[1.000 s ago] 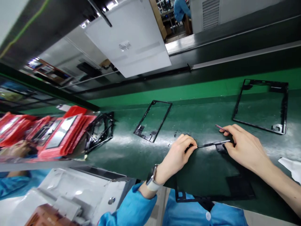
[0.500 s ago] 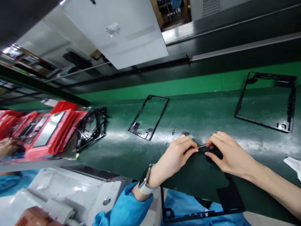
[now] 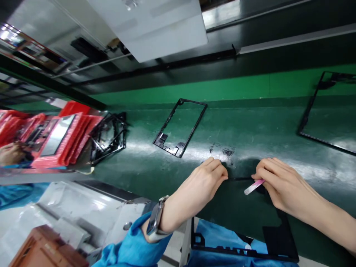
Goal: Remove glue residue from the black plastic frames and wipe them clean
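Observation:
A black rectangular plastic frame point(image 3: 236, 251) lies before me, its near side over the bench edge above my blue clothing. My left hand point(image 3: 204, 183), wearing a wristwatch, pinches the frame's far side; its fingertips are partly hidden. In my right hand point(image 3: 282, 181) is a slim pink-and-whitish stick-like tool point(image 3: 254, 187), its pale end pointing down and left. The right fingertips also lie close to the frame's far side; whether they touch it I cannot tell. Just beyond my hands are thin black scraps point(image 3: 228, 152) on the green bench point(image 3: 264, 126).
A second black frame point(image 3: 191, 130) lies beyond my left hand, another point(image 3: 308, 107) at far right. Left are piled black frames point(image 3: 109, 137) and red-wrapped panels point(image 3: 59, 139), with a co-worker's hand point(image 3: 11, 154). A brown crate point(image 3: 46, 248) stands lower left.
My hands have moved apart. The tool, earlier stretched between both hands with a thin end showing, is now only in the right hand, pale end toward me. The view has shifted slightly.

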`<state>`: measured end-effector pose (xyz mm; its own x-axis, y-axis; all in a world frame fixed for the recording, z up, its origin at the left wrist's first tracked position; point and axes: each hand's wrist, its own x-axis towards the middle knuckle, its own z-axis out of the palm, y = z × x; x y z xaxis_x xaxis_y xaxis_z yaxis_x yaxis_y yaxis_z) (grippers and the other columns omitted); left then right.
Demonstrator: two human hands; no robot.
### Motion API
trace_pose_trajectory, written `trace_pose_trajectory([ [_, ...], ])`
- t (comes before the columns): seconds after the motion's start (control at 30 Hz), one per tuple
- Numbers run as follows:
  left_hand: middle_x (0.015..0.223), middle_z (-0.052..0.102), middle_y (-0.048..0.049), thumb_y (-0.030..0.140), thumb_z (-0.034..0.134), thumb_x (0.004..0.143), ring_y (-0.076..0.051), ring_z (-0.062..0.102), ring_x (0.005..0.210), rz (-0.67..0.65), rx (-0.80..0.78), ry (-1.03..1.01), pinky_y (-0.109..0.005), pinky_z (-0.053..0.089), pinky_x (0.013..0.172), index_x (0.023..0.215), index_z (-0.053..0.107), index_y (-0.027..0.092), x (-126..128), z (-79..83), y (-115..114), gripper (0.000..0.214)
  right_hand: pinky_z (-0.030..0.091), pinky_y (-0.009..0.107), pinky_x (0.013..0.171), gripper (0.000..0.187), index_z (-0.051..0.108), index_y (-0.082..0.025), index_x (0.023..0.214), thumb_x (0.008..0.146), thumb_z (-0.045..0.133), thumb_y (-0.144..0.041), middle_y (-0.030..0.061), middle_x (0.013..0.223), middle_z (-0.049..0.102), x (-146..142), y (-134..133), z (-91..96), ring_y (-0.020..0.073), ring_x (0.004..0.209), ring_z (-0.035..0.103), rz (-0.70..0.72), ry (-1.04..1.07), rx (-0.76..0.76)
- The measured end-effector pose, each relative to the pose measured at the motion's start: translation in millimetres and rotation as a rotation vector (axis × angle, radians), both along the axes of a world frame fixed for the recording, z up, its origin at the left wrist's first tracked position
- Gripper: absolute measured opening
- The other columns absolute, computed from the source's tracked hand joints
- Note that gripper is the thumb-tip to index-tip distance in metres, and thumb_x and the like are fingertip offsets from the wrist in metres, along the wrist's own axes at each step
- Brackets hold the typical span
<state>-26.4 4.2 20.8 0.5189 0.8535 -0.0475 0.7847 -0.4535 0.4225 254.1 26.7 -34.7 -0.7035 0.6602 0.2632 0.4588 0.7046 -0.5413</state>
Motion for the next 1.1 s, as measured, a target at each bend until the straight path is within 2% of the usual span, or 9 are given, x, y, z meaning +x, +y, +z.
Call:
trace_pose_trajectory([
  [0.1, 0.109, 0.068, -0.0071, 0.018, 0.053, 0.111, -0.023, 0.061, 0.104, 0.036, -0.069, -0.106, -0.037, 0.052, 0.092, 0.101, 0.066, 0.019, -15, 4.2, 3, 0.016, 0.034, 0.036, 0.074, 0.027, 0.052, -0.02, 0.101, 0.098, 0.044, 0.006, 0.005, 0.099, 0.056, -1, -1, 0.4, 0.0198, 0.082, 0.046, -0.017, -0.01, 0.021],
  [0.23, 0.142, 0.064, -0.0089, 0.019, 0.058, 0.109, -0.026, 0.053, 0.142, 0.022, -0.245, -0.37, -0.043, 0.044, 0.119, 0.1, 0.066, 0.022, -19, 6.5, 6, 0.012, 0.034, 0.037, 0.075, 0.032, 0.055, -0.019, 0.106, 0.095, 0.045, 0.009, 0.0059, 0.101, 0.057, -3, -5, 2.8, 0.0202, 0.082, 0.046, -0.012, -0.006, 0.055],
  [0.3, 0.139, 0.068, -0.0088, 0.02, 0.056, 0.11, -0.023, 0.06, 0.136, 0.025, -0.335, -0.521, -0.039, 0.048, 0.115, 0.101, 0.065, 0.022, -11, 3.9, 7, 0.012, 0.035, 0.037, 0.077, 0.041, 0.058, -0.018, 0.118, 0.093, 0.045, 0.012, 0.0076, 0.108, 0.058, -6, -9, 4.8, 0.0209, 0.085, 0.046, 0.001, -0.014, 0.088],
  [0.43, 0.106, 0.074, -0.0059, 0.028, 0.048, 0.114, -0.016, 0.071, 0.095, 0.126, -0.444, -0.678, -0.03, 0.056, 0.087, 0.105, 0.063, 0.02, 5, -4.7, 7, 0.02, 0.039, 0.037, 0.079, 0.054, 0.059, -0.013, 0.133, 0.089, 0.045, 0.016, 0.0104, 0.114, 0.06, -11, -16, 6.8, 0.0214, 0.091, 0.049, 0.026, -0.039, 0.176],
  [0.57, 0.091, 0.07, -0.0016, 0.027, 0.06, 0.11, -0.013, 0.064, 0.077, 0.233, -0.287, -0.54, -0.025, 0.05, 0.07, 0.098, 0.068, 0.019, 2, -8.4, 2, 0.016, 0.042, 0.038, 0.081, 0.059, 0.06, -0.011, 0.134, 0.085, 0.045, 0.017, 0.0121, 0.116, 0.06, -13, -19, 4.5, 0.023, 0.094, 0.052, 0.018, -0.039, 0.219],
  [0.67, 0.099, 0.074, -0.0024, 0.019, 0.065, 0.107, -0.015, 0.07, 0.089, 0.152, -0.115, -0.386, -0.027, 0.055, 0.08, 0.101, 0.074, 0.02, -2, -10.0, -6, 0.011, 0.043, 0.037, 0.08, 0.057, 0.061, -0.012, 0.134, 0.087, 0.046, 0.015, 0.013, 0.116, 0.061, -12, -20, 2.6, 0.0234, 0.093, 0.052, 0.008, -0.028, 0.217],
  [0.77, 0.103, 0.072, -0.0054, 0.021, 0.057, 0.11, -0.018, 0.07, 0.094, 0.113, 0.023, -0.208, -0.031, 0.059, 0.086, 0.107, 0.075, 0.018, -2, -12.0, -15, 0.018, 0.042, 0.037, 0.078, 0.057, 0.061, -0.013, 0.136, 0.088, 0.047, 0.014, 0.0133, 0.117, 0.062, -11, -20, 1.7, 0.0227, 0.09, 0.05, -0.006, -0.026, 0.215],
  [0.9, 0.102, 0.07, -0.0061, 0.024, 0.052, 0.112, -0.019, 0.068, 0.094, 0.084, 0.018, -0.089, -0.032, 0.06, 0.084, 0.107, 0.075, 0.018, -1, -9.6, -22, 0.024, 0.041, 0.037, 0.077, 0.059, 0.06, -0.015, 0.139, 0.089, 0.046, 0.014, 0.0128, 0.116, 0.064, -10, -22, 1.0, 0.0226, 0.087, 0.051, -0.024, -0.03, 0.23],
  [1.1, 0.102, 0.071, -0.0057, 0.024, 0.055, 0.111, -0.017, 0.068, 0.091, 0.115, 0.068, -0.11, -0.03, 0.059, 0.08, 0.109, 0.076, 0.019, -17, -0.8, -34, 0.022, 0.04, 0.038, 0.077, 0.061, 0.059, -0.017, 0.139, 0.089, 0.046, 0.015, 0.0126, 0.116, 0.062, -10, -23, -0.1, 0.0226, 0.086, 0.049, -0.04, -0.038, 0.244],
])
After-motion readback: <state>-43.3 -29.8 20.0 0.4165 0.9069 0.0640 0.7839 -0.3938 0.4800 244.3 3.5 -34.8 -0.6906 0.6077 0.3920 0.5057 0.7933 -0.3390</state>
